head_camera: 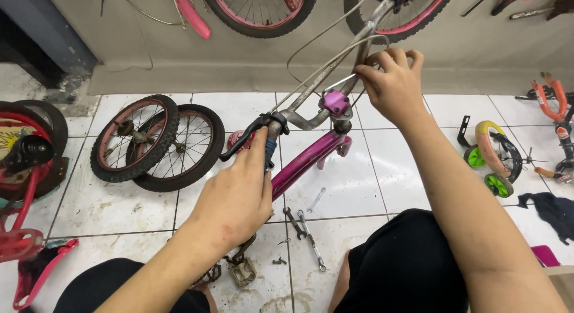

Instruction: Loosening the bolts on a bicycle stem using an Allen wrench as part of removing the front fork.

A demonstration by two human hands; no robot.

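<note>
A small pink bicycle frame (306,159) lies before me with grey metal handlebars (335,66) and a purple stem clamp (335,101). My left hand (236,196) is closed around the near handlebar end, just below the black brake lever (251,133). My right hand (391,86) grips the far side of the handlebars, fingers curled over the bar and a thin brake cable (311,47). A pedal and crank (239,266) show beneath my left wrist.
Two small spoked wheels (158,142) lie on the white tiles at left. Wrenches (306,226) lie on the floor between my knees. Green training wheels with a mudguard (491,157) sit at right, a red bike (27,187) at far left, more wheels against the wall.
</note>
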